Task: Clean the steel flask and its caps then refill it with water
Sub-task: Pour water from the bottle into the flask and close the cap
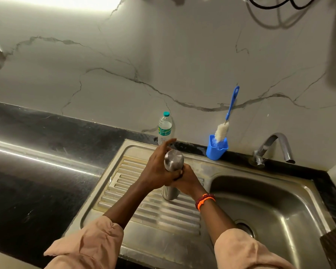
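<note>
A steel flask [173,160] stands upright on the ribbed drainboard [144,210] of the steel sink, its steel cap on top. My left hand [157,169] wraps the upper body from the left, thumb curled round it and index finger stretched up past the cap. My right hand [187,181] grips the flask's middle from the right, fingers meeting the left hand's. The lower part of the flask shows below both hands.
A clear plastic water bottle [164,128] with a teal cap stands at the wall behind the flask. A blue cup [216,150] holds a blue-handled bottle brush [222,131]. The tap [273,147] curves over the sink basin [270,206] on the right. Black countertop [37,162] spreads to the left.
</note>
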